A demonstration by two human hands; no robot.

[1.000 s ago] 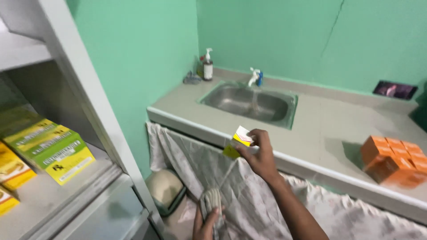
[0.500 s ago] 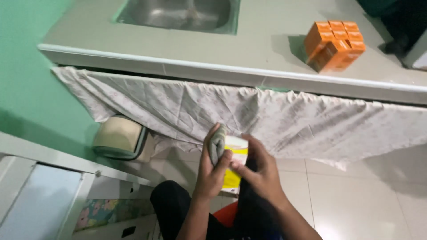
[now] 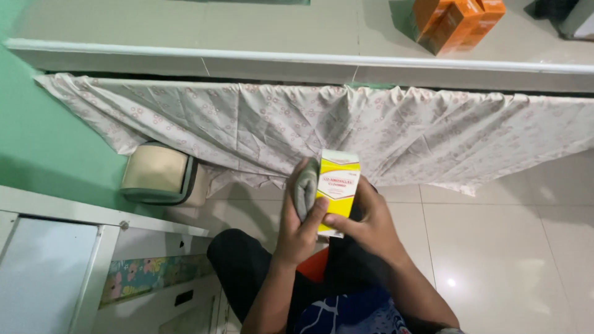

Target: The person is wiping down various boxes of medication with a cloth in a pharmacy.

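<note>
Two hands meet on one small box.
I see the left hand (image 3: pixel 301 222) pressing what looks like a grey cloth (image 3: pixel 305 188) against the yellow-and-white box (image 3: pixel 337 185), right hand (image 3: pixel 365 226) fingers clamped beneath it.

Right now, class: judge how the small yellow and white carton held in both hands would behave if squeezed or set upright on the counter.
The carton is probably light, since fingertips alone hold it. Its thin card faces would likely dent if squeezed. Tall and narrow, it may tip easily when stood on the counter.
</note>
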